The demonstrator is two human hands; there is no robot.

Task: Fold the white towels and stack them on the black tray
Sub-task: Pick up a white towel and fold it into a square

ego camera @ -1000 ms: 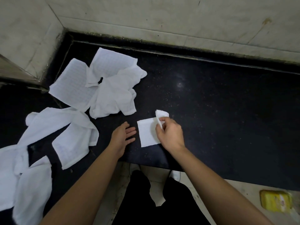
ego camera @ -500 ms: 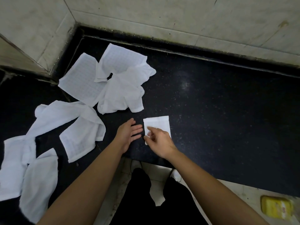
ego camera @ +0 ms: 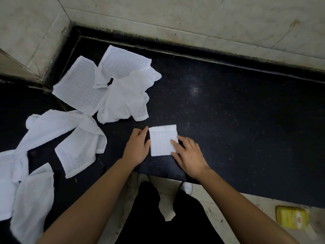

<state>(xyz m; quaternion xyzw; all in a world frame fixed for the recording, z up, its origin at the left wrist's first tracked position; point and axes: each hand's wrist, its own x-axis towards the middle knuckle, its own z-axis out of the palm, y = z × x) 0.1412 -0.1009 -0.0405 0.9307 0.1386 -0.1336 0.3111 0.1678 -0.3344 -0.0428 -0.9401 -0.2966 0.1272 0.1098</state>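
Spreading beneath everything, black speckled surface [ego camera: 237,120], with crumpled white towels [ego camera: 123,103] heaped at rear left and trailing down the left side. Lying flat near the front edge, folded towel [ego camera: 162,140], a small rectangle, long axis pointing from the front edge toward the wall [ego camera: 193,18]. Flanking it, left grip [ego camera: 138,148] flat, fingers together against the left edge; right grip [ego camera: 190,155] spread, fingertips resting on the near right corner.
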